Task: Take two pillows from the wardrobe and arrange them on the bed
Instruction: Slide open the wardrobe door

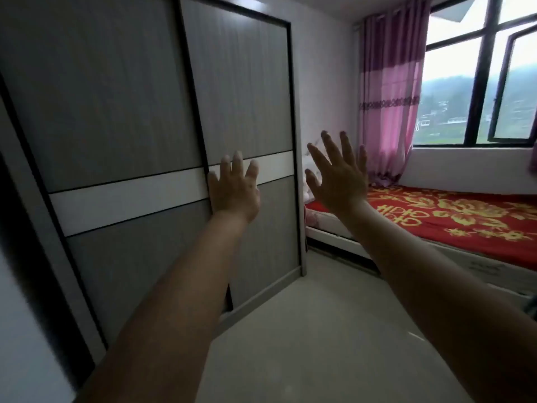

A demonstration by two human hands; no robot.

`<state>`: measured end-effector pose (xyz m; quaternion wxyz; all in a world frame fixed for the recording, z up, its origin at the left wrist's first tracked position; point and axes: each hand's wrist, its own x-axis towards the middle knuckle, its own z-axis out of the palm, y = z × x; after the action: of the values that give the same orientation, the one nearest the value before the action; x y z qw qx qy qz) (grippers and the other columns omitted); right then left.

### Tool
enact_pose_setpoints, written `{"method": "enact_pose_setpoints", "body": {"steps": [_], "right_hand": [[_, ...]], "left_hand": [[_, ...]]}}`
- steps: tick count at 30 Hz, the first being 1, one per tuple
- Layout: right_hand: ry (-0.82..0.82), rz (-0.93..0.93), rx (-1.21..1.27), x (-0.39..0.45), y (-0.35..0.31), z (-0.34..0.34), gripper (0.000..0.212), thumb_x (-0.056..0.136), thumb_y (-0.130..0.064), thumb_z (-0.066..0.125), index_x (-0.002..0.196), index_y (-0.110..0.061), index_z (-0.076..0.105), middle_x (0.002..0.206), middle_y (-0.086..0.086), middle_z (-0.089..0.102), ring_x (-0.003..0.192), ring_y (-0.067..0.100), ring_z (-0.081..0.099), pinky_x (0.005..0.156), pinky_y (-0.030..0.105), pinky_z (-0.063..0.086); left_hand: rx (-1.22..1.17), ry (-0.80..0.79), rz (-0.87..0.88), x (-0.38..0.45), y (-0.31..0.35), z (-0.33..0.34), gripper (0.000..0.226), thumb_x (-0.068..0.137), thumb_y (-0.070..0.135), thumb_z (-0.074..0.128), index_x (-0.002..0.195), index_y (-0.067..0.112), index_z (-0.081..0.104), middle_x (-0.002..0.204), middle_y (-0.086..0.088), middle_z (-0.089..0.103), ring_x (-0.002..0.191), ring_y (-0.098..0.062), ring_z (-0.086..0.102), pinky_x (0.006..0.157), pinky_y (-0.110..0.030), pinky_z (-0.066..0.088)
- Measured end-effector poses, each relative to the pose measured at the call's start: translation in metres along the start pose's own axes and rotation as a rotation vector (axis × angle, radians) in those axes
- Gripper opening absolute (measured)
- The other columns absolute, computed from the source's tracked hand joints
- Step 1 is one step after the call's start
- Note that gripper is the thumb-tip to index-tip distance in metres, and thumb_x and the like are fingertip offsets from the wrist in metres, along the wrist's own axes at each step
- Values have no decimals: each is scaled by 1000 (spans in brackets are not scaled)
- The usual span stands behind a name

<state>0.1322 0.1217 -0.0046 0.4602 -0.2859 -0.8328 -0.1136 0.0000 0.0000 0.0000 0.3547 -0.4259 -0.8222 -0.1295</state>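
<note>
Left hand (234,187) spread flat, fingers splayed, against the wardrobe (145,117) door at its white band. Right hand (338,175) raised just right of the wardrobe, open, palm forward, holding nothing. Wardrobe doors shut; pillows unseen. Bed (453,225) right of the wardrobe, partly cut off. Pale shapes at its head indistinct.

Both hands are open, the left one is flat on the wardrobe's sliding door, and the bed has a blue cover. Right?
Not quite. In the head view the bed has a red cover with a gold pattern, not blue. The rest stands: both hands are open, and the left hand is on the wardrobe door, the right hand in the air.
</note>
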Motion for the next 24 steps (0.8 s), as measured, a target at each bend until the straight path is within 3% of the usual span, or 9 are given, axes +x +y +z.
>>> {"method": "enact_pose_setpoints", "body": {"steps": [3,7,16,24], "right_hand": [[-45,-4,20,0,0,46,41,90,-27,49,127,-10,49,144,13,44,139,34,25,112,54,18],[-185,30,1,3,29,126,30,88,-23,49,105,-2,62,118,16,63,118,32,48,97,43,39],[-525,48,-77,88,171,312,26,90,-17,45,106,-5,61,115,14,61,110,33,51,91,42,43],[-613,97,-36,168,291,472,27,90,-18,46,104,-4,64,116,15,62,112,36,51,90,42,45]], "left_hand": [[22,-98,18,15,16,47,34,91,19,45,122,5,49,131,-19,47,119,-36,44,94,-43,40],[26,-305,62,47,45,137,33,93,21,45,120,5,54,128,-18,54,119,-34,50,98,-39,41],[-5,-625,66,179,114,343,31,91,17,46,116,6,61,126,-16,61,115,-34,57,92,-37,49],[40,-765,18,305,139,518,34,91,22,47,118,6,60,129,-15,59,118,-32,55,94,-36,48]]}}
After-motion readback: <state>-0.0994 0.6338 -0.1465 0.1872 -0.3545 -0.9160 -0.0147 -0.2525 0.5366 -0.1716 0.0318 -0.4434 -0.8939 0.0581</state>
